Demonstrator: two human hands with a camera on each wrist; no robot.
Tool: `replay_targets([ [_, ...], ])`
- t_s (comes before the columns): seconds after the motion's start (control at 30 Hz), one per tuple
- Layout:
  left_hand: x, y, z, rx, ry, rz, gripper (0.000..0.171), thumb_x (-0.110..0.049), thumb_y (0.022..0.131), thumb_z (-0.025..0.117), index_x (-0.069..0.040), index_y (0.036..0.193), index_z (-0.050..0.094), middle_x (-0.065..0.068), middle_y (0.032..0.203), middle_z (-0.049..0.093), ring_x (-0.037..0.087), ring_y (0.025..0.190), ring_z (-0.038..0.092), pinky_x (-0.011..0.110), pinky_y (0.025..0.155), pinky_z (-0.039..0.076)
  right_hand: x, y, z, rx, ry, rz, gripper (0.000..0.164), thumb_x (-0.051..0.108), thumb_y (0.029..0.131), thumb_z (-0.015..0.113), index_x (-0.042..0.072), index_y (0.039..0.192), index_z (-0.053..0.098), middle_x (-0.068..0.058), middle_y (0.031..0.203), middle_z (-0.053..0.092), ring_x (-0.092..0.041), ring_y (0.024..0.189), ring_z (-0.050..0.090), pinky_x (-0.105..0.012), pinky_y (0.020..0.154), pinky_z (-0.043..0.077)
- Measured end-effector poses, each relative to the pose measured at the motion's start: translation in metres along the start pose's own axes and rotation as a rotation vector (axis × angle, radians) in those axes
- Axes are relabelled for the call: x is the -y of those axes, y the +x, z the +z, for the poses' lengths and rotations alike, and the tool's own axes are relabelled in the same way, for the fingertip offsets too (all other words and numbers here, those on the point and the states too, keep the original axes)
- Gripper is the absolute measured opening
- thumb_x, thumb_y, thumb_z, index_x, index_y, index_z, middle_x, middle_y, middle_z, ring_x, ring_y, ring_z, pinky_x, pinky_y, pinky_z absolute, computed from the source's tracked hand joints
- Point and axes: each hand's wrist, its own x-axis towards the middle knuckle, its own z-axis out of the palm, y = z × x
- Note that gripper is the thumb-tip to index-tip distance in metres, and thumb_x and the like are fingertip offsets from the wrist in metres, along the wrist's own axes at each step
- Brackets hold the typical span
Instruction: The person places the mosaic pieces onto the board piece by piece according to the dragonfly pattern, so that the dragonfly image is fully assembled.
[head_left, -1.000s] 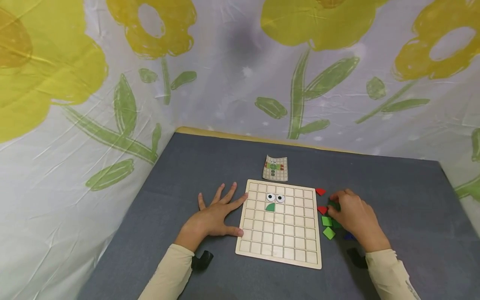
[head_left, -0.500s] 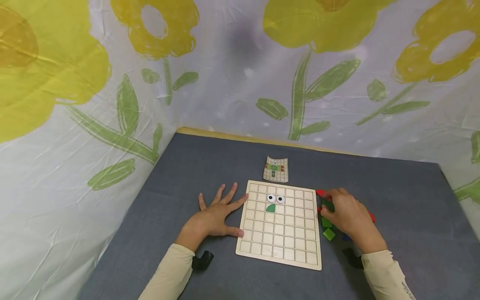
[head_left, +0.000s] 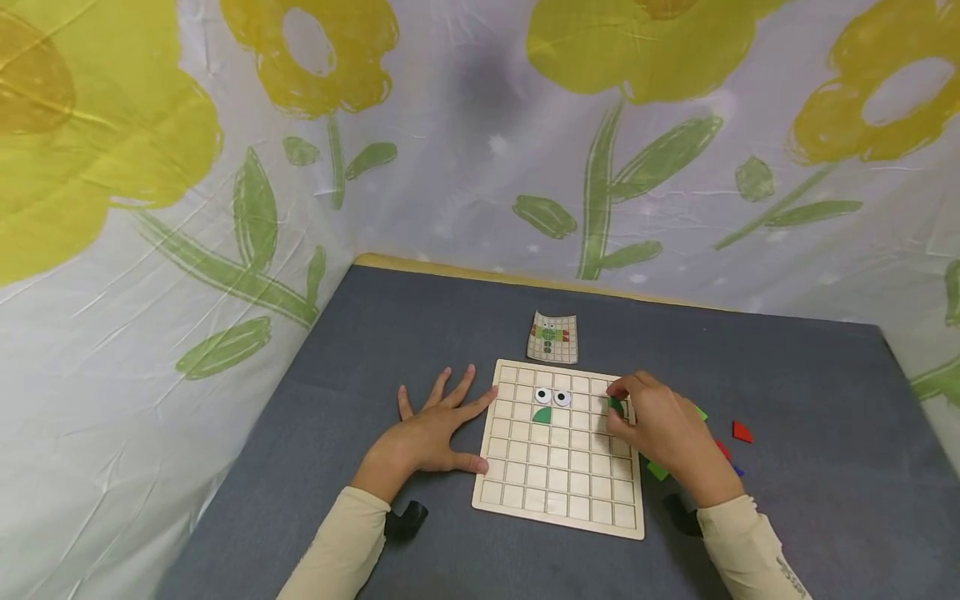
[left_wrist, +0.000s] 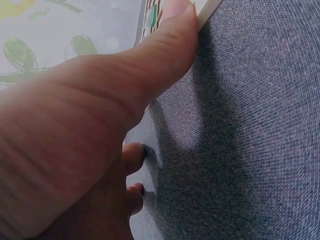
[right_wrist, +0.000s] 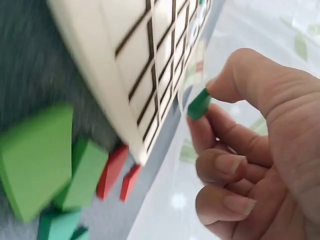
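Note:
A square wooden grid board (head_left: 557, 467) lies flat on the table. Two round eye pieces (head_left: 552, 397) and a green quarter-circle piece (head_left: 542, 415) sit in its upper cells. My left hand (head_left: 426, 433) is spread beside the board, with the thumb and index fingertip touching its left edge. Over the board's upper right part, my right hand (head_left: 667, 427) pinches a dark green piece (right_wrist: 199, 104) between thumb and index finger. In the right wrist view the other fingers of that hand are curled, and the piece is held above the surface.
Right of the board lie loose pieces: a red quarter-circle (head_left: 742, 432), a light green square (right_wrist: 37, 160), more green and red ones, and a blue one partly hidden by the hand. A small pattern card (head_left: 552, 337) lies behind the board. A flowered curtain (head_left: 450, 167) surrounds the table.
My right hand has moved left from the loose pieces to over the board's right side, carrying the green piece. The left hand has stayed at the board's left edge.

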Motion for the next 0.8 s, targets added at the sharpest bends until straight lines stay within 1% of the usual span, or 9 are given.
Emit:
replay_targets([
  [0.13, 0.0, 0.0, 0.0, -0.007, 0.0, 0.002, 0.111, -0.063, 0.079, 0.085, -0.042, 0.169, 0.023, 0.0, 0.179, 0.0, 0.037, 0.164, -0.008, 0.088, 0.11, -0.008, 0.01, 0.004, 0.008, -0.011, -0.007, -0.048, 0.021, 0.018, 0.093, 0.075, 0.008, 0.112, 0.074, -0.005, 0.107, 0.069, -0.01, 0.07, 0.059, -0.028, 0.053, 0.046],
  [0.3, 0.001, 0.001, 0.002, -0.005, 0.007, -0.003, 0.112, -0.065, 0.078, 0.084, -0.043, 0.169, 0.022, -0.001, 0.179, 0.0, 0.036, 0.164, -0.008, 0.088, 0.111, -0.008, 0.021, 0.007, 0.019, -0.03, -0.009, -0.14, 0.021, 0.017, 0.093, 0.076, 0.008, 0.113, 0.075, -0.004, 0.11, 0.068, -0.006, 0.067, 0.056, -0.024, 0.05, 0.042],
  [0.43, 0.002, 0.002, 0.002, -0.005, 0.007, -0.003, 0.111, -0.064, 0.078, 0.084, -0.042, 0.169, 0.023, 0.0, 0.179, 0.001, 0.037, 0.164, -0.007, 0.088, 0.111, -0.008, 0.029, 0.009, 0.027, -0.046, -0.025, -0.202, 0.022, 0.017, 0.093, 0.077, 0.008, 0.113, 0.075, -0.003, 0.112, 0.068, -0.004, 0.065, 0.056, -0.021, 0.05, 0.042],
  [0.53, 0.001, 0.002, 0.002, 0.002, 0.005, -0.007, 0.111, -0.065, 0.079, 0.084, -0.043, 0.169, 0.022, -0.002, 0.179, -0.001, 0.036, 0.164, -0.009, 0.087, 0.111, -0.009, 0.034, 0.011, 0.032, -0.045, -0.038, -0.23, 0.023, 0.016, 0.093, 0.078, 0.008, 0.114, 0.076, -0.003, 0.112, 0.068, -0.004, 0.063, 0.056, -0.02, 0.052, 0.044],
  [0.63, 0.002, 0.002, 0.002, 0.006, 0.004, -0.015, 0.112, -0.065, 0.078, 0.083, -0.044, 0.168, 0.021, -0.002, 0.179, -0.002, 0.035, 0.164, -0.01, 0.087, 0.111, -0.01, 0.039, 0.012, 0.037, -0.039, -0.054, -0.251, 0.023, 0.017, 0.092, 0.079, 0.008, 0.114, 0.077, -0.003, 0.111, 0.069, -0.007, 0.066, 0.061, -0.023, 0.055, 0.049],
  [0.7, 0.004, 0.003, 0.004, 0.003, -0.01, -0.01, 0.112, -0.066, 0.078, 0.084, -0.045, 0.168, 0.021, -0.002, 0.179, -0.002, 0.035, 0.163, -0.011, 0.086, 0.111, -0.011, 0.042, 0.013, 0.038, -0.032, -0.064, -0.253, 0.023, 0.017, 0.093, 0.079, 0.009, 0.115, 0.077, -0.002, 0.109, 0.069, -0.008, 0.068, 0.063, -0.024, 0.057, 0.052],
  [0.8, 0.005, 0.003, 0.004, 0.003, -0.026, -0.002, 0.112, -0.065, 0.078, 0.084, -0.044, 0.168, 0.021, 0.0, 0.179, -0.002, 0.037, 0.163, -0.011, 0.086, 0.11, -0.012, 0.045, 0.014, 0.038, -0.024, -0.067, -0.24, 0.026, 0.018, 0.092, 0.081, 0.01, 0.116, 0.075, 0.0, 0.106, 0.069, -0.009, 0.071, 0.065, -0.027, 0.06, 0.054],
])
